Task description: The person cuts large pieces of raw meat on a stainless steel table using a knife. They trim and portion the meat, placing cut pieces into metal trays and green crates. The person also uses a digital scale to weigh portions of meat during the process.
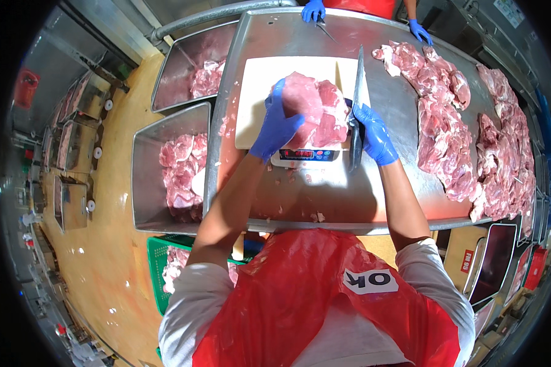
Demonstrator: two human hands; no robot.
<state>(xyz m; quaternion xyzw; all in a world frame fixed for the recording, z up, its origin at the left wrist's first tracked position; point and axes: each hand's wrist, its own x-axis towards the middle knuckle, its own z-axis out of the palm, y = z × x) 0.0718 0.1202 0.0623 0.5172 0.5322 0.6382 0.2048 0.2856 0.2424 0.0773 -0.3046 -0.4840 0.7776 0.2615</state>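
Observation:
My left hand (pixel 275 129), in a blue glove, is closed on the left side of a large pink slab of raw meat (pixel 304 101). More cut meat (pixel 332 116) shows on its right side; I cannot tell whether it is one piece. Beneath them are a white board (pixel 255 76) and a scale (pixel 306 155) with a lit display. In my blue-gloved right hand (pixel 375 136) is a knife (pixel 360 79) with a dark handle, its long blade pointing away from me. The fingers of that hand come close to the meat's right edge; contact there is hidden.
Long rows of raw meat (pixel 441 122) lie on the steel table (pixel 398 183) at right. Metal bins (pixel 142 165) with meat stand along its left edge, and a green crate (pixel 159 269) sits below. Across the table, a co-worker's gloved hand (pixel 313 10) holds a knife.

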